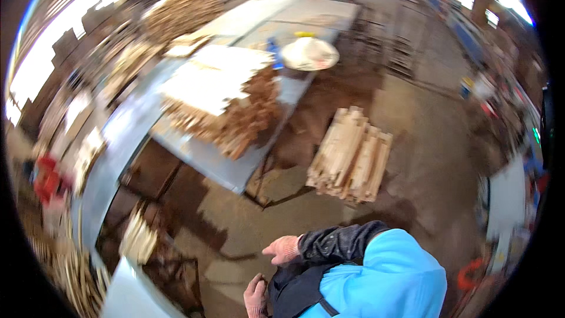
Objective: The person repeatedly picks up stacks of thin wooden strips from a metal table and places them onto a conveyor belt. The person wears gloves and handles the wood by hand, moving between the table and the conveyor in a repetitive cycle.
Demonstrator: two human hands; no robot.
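My right hand (283,249) wears a pinkish glove and a dark sleeve cover. It hangs over the concrete floor (424,141) with its fingers loosely apart and holds nothing. My left hand (255,298), gloved the same way, is lower, against my dark apron (297,291). Its fingers curl downward and are partly hidden. My light blue jacket (394,277) fills the lower right. A grey table (203,156) ahead carries a big heap of small wood pieces (247,118) with pale boards (215,76) on top.
A stack of pale wooden slats (352,154) lies on the floor to the right of the table. A round whitish hat-like thing (310,53) rests at the table's far end. A long grey bench (115,147) with wood bundles and a red object (47,179) runs along the left.
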